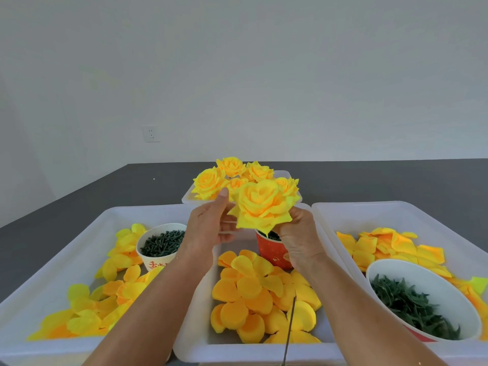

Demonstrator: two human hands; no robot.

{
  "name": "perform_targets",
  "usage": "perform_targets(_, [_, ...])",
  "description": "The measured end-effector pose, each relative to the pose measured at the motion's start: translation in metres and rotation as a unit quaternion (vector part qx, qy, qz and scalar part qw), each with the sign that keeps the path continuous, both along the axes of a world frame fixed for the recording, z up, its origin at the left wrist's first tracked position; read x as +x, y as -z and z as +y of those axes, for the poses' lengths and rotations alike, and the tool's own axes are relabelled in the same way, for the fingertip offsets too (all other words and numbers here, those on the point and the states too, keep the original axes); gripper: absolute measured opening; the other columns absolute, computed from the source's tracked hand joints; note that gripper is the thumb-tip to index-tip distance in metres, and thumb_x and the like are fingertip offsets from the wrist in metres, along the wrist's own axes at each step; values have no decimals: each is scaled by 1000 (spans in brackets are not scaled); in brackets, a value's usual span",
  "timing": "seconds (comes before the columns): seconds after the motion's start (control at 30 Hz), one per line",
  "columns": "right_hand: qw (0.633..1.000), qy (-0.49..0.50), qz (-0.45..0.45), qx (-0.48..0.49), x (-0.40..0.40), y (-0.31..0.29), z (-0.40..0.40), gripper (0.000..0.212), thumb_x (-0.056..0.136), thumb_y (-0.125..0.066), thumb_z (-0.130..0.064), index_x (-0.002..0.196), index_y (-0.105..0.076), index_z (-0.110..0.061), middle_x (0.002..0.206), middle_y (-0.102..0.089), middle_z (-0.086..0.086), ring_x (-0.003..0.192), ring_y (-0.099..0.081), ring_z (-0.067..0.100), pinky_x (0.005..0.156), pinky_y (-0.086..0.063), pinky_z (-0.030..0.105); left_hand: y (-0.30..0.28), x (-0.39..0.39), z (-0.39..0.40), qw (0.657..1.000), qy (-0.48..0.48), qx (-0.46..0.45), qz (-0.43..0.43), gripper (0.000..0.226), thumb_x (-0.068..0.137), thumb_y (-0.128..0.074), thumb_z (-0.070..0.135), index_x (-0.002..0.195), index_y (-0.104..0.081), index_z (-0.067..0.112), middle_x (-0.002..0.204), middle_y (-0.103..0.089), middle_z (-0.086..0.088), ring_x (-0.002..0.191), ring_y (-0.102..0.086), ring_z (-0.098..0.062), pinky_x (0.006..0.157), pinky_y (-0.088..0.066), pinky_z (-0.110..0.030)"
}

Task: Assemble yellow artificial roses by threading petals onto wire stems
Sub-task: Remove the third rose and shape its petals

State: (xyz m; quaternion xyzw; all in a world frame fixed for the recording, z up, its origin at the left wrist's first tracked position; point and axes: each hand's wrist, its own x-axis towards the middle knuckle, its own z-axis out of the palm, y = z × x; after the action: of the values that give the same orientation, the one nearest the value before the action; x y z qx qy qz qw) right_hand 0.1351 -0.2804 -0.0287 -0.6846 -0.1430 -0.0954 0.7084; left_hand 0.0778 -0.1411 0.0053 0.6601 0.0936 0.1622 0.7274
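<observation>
A thin dark wire stem [290, 328] hangs below the full yellow fabric rose [260, 207], gripped underneath by the right hand [298, 233]; the left hand [211, 223], fingers loose, touches its petals. Fluff evenly, gently.

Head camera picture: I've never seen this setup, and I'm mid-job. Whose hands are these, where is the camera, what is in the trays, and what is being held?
There is no machine: a person works bare-handed, and the one camera sits on their head, looking forward and down.

The right hand has its grip under a yellow rose; its dark wire stem hangs down towards the camera. The left hand touches the petals with straight fingers.

Three white trays on a dark table hold loose yellow petals. A white cup holds dark green pieces, a red cup stands behind the middle petals, and a bowl holds green leaves. Finished roses stand at the back.
</observation>
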Motion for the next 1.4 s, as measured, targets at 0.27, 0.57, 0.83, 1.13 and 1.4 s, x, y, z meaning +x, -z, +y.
perform_targets(0.27, [997,11,-35,-70,1,4,1,9,78,-72,-1,87,-73,2,88,-72,16,89,-65,35,81,-54,43,1,2,4,990,100,-90,29,26,71,-69,31,87,-65,11,79,-65,-10,63,-58,-17,50,-50,-23])
perform_targets(0.57, [998,-26,27,-40,-2,3,3,14,76,-75,-10,77,-72,-24,75,-71,-7,82,-63,18,71,-53,26,2,4,7,988,100,-120,21,18,76,-67,24,92,-65,16,77,-69,-4,59,-63,-15,51,-52,-23])
perform_targets(0.83, [993,-55,104,31,-6,-2,3,10,77,-71,-7,78,-75,-16,86,-73,9,87,-63,25,85,-55,42,5,8,9,985,95,-145,-3,18,82,-65,18,98,-65,12,84,-71,-7,66,-64,-19,57,-57,-28])
perform_targets(1.13, [956,-156,205,141,-4,-3,0,19,86,-58,-1,77,-71,-11,71,-69,7,65,-62,16,68,-53,31,9,11,12,988,64,-143,2,17,84,-65,17,99,-64,10,77,-72,-4,65,-65,-19,58,-56,-29])
perform_targets(1.4, [917,-191,274,219,-3,-8,-3,35,95,-45,-40,104,-65,-12,94,-72,10,87,-67,24,67,-51,36,8,11,12,989,41,-145,0,8,84,-66,14,88,-63,9,70,-71,-1,58,-65,-16,50,-52,-25])
